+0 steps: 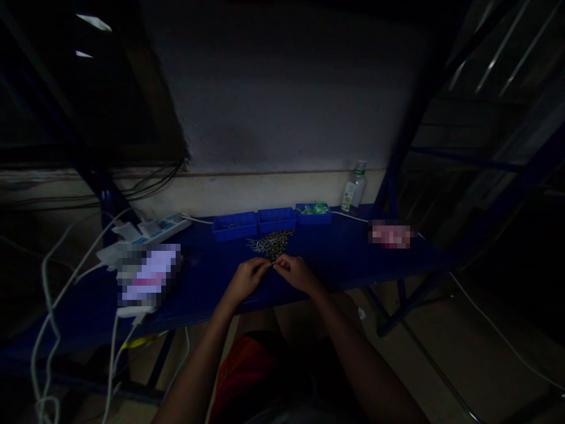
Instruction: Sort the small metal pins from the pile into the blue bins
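My left hand [248, 279] and my right hand [296, 272] meet close together at the near side of a pile of small metal parts [276, 244]. The thumb and fingers of each hand are pinched. Whatever sits between the fingertips is too small and dark to name. Thin silvery pins or screws [256, 244] stick out at the pile's left, while rounder brassy pieces [286, 234] lie to its right. Behind the pile stand a left blue bin [233, 232] and a middle blue bin [276, 227] with a few small pieces inside. A right blue bin [314, 219] holds green plastic.
A clear bottle [354, 188] stands at the back right of the blue table [335, 253]. On the left lie a white power strip [165, 228], a blurred flat object [150, 274] and several loose white cables [48, 282]. A blurred pinkish item [391, 234] lies right.
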{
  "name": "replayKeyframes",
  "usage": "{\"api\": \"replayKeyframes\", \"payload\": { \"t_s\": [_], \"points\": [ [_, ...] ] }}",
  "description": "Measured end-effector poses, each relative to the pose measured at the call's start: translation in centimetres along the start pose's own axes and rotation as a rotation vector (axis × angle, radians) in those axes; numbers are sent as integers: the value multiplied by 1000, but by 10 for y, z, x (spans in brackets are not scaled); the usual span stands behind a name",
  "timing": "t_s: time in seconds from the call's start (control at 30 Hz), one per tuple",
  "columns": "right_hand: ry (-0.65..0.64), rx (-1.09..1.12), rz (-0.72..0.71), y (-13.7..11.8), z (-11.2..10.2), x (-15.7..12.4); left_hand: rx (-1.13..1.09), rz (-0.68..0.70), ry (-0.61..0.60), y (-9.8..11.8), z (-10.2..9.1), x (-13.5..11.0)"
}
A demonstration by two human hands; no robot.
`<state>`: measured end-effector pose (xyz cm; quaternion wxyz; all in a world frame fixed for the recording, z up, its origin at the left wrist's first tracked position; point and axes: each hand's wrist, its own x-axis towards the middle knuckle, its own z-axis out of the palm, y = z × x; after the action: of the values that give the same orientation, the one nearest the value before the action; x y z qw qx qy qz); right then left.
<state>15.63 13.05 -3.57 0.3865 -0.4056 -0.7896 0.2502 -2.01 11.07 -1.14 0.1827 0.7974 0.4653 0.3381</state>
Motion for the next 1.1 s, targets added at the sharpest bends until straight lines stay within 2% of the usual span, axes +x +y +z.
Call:
{"api": "replayKeyframes", "payload": {
  "t_s": [0.2, 0.53, 0.83, 1.1],
  "points": [
    [-17, 19, 0, -3, -2, 0, 1, 13, -26, -3, 2, 2],
    [-10, 28, -21, -1, -2, 0, -28, 8, -48, 5, 0, 0],
    [-34, 60, -27, -6, -4, -1, -23, -9, -9, -3, 3, 0],
    [-41, 84, -21, -2, -1, -1, -18, -9, -37, -8, 3, 0]
  ]
}}
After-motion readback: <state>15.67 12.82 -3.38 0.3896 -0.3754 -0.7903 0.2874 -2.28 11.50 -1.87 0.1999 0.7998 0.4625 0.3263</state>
